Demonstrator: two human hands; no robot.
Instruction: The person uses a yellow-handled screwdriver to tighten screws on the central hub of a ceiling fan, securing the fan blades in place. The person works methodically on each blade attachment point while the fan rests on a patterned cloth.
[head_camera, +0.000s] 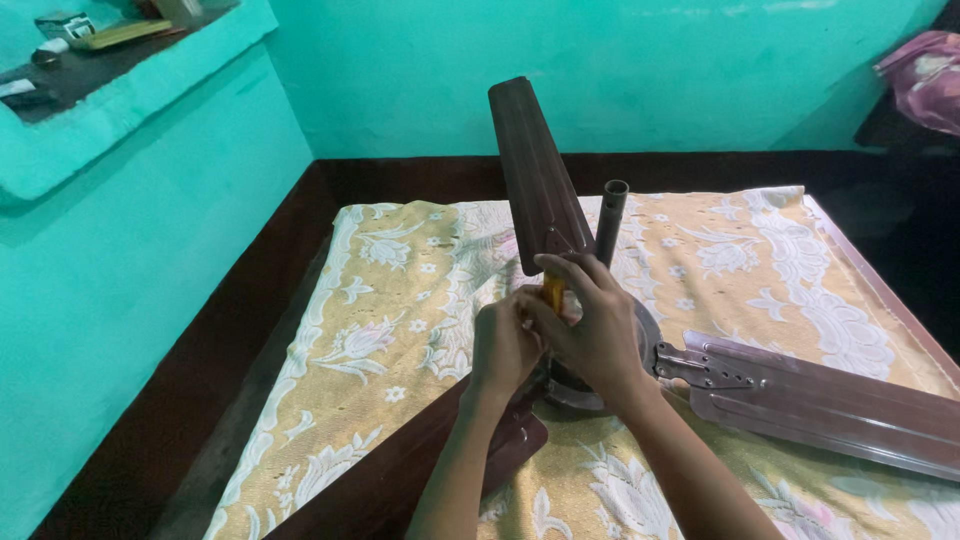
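Observation:
A brown ceiling fan lies on a yellow flowered cloth (400, 300). One blade (535, 170) points up and away, another blade (830, 400) stretches to the right, and a third (380, 480) runs toward me at lower left. A dark down-rod (610, 215) rises from the motor hub (645, 330). My right hand (590, 325) is closed around a yellow-handled tool (553, 292) over the hub. My left hand (503, 345) presses against it from the left, fingers curled at the same spot. The tool's tip is hidden.
The cloth covers a low platform edged by dark floor (230, 340). Turquoise walls (150, 250) stand at the left and back. A wall niche (80, 50) at the upper left holds small items. A pink bundle (925, 75) sits at the upper right.

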